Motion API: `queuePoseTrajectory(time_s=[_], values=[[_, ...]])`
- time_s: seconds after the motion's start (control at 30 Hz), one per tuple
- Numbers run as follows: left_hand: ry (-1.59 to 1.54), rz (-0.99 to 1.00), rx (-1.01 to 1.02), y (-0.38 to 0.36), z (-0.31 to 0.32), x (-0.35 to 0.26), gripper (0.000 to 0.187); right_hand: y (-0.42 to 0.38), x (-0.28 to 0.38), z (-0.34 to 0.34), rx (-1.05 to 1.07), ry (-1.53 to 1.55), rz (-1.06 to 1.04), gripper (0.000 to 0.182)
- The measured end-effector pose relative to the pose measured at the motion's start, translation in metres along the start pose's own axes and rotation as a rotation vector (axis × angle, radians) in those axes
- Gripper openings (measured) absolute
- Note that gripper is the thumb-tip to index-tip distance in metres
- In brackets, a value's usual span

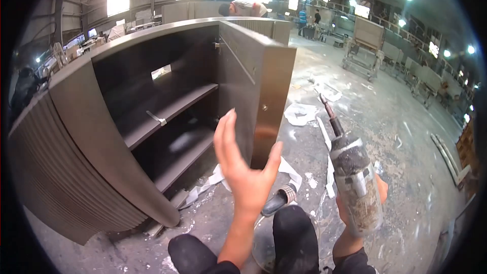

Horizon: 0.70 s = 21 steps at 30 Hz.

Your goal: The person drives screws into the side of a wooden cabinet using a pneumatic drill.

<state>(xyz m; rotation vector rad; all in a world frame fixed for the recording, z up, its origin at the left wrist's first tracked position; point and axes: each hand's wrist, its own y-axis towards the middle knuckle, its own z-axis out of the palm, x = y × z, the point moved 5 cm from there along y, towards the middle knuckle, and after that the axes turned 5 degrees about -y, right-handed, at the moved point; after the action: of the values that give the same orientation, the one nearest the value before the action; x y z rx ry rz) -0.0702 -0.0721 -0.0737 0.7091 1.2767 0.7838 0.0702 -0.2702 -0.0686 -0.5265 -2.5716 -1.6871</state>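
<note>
A dark cabinet (152, 89) with a ribbed side stands at the left, its door (276, 79) swung out towards me. My left hand (246, 165) is raised in front of the door's lower part, thumb and fingers spread, holding nothing. Whether it touches the door I cannot tell. At the right, my right hand (381, 189) is wrapped round a worn power driver (359, 188), mostly hidden behind its body. The driver's bit points up and away from the door. On the middle shelf (172, 114) lies a small metal piece (156, 118).
White wrapping scraps (300, 114) lie on the concrete floor (401, 157), some beside the cabinet. A sandal (279, 200) is below my left hand. A person (246, 8) bends over behind the cabinet. Carts (362, 46) and more people stand farther back.
</note>
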Motion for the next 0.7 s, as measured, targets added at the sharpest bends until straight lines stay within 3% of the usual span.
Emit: queuePoseTrajectory(time_s=[0.17,0.27,0.37,0.47,0.6,0.7], values=[[-0.037,0.086,0.235,0.045,0.023,0.009,0.103,0.034,0.026,-0.02,0.042,0.247,-0.141,0.023],[-0.024,0.289,0.204,0.07,0.03,-0.009,0.102,0.028,0.034,-0.02,0.109,0.311,-0.09,0.021],[-0.055,0.243,0.195,0.064,0.036,-0.009,0.099,0.02,0.038,-0.016,0.11,0.343,-0.089,0.021],[0.02,0.333,0.128,0.057,0.032,-0.008,0.096,0.017,0.044,-0.012,0.124,0.404,-0.051,0.023],[-0.072,0.211,0.18,0.054,0.035,-0.004,0.092,0.015,0.049,-0.008,0.127,0.413,-0.061,0.027],[-0.106,0.275,0.158,0.053,0.036,-0.001,0.09,0.016,0.052,-0.004,0.153,0.425,-0.055,0.028]])
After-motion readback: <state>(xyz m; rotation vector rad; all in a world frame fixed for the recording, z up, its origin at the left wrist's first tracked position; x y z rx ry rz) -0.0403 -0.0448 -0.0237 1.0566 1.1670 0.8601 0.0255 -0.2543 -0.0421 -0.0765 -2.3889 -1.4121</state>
